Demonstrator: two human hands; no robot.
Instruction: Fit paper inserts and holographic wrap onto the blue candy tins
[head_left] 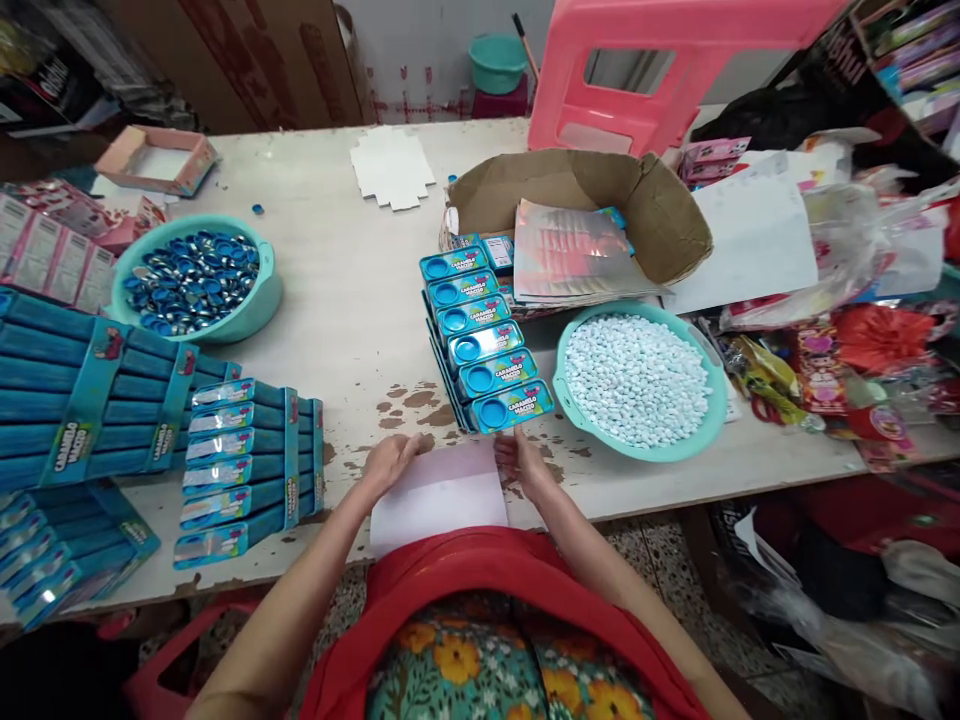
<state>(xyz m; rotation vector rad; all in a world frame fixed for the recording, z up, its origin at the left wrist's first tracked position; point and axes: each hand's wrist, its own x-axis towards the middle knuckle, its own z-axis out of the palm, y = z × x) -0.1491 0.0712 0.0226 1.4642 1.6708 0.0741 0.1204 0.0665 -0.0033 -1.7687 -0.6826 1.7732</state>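
A white sheet (442, 490) lies at the table's front edge, against the red apron. My left hand (391, 463) is closed at the sheet's upper left corner, fingers round its edge. My right hand (521, 462) grips the upper right side, fingers bent, just below a row of blue blister cards (499, 370) printed "Caramelo Macizo". To the right of the cards stands a turquoise basin (637, 385) full of small pale sweets. Further left, another turquoise basin (259, 300) holds blue and silver caps.
Stacks of blue packs (255, 455) fill the left side. Behind the cards, a cut cardboard box (667, 215) holds shiny sheets. A pink stool (645, 60) stands at the back, and plastic bags and wrappers (847, 340) crowd the right.
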